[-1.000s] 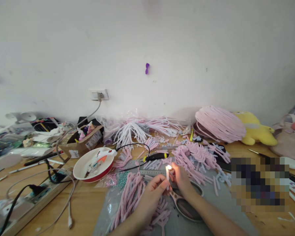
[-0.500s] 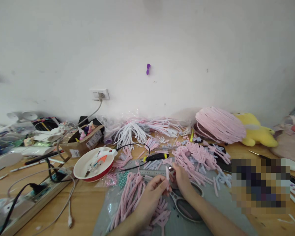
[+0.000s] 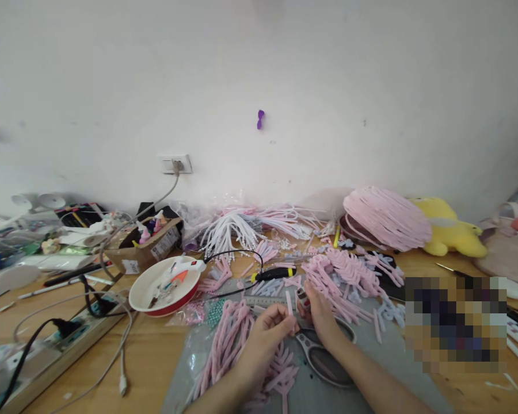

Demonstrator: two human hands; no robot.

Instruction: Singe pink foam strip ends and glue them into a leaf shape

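Note:
My left hand (image 3: 273, 329) is closed, pinching a short pale pink pipe cleaner (image 3: 289, 303) that stands upright between thumb and fingers. Close beside it, my right hand (image 3: 320, 317) is wrapped around a small lighter (image 3: 303, 297), whose metal top faces the pipe cleaner; no flame can be made out. Below the right hand lies a pair of scissors (image 3: 322, 368) with grey handles, partly covered by that hand. Twisted pink pipe cleaners (image 3: 218, 351) are heaped left of my left hand, and branched pink pieces (image 3: 285, 376) lie under its wrist.
A grey mat (image 3: 371, 368) covers the table. Behind the hands lie a ruler (image 3: 263, 301), a black-and-yellow screwdriver (image 3: 276, 273) and a pink pile (image 3: 345, 276). A red-and-white bowl (image 3: 140, 293) holds a glue gun (image 3: 183, 268). A power strip (image 3: 64, 348) with cables is at left.
The pink pipe cleaner and the left fingers have shifted slightly left, and the gap to the lighter is a little wider. Both hands keep their hold.

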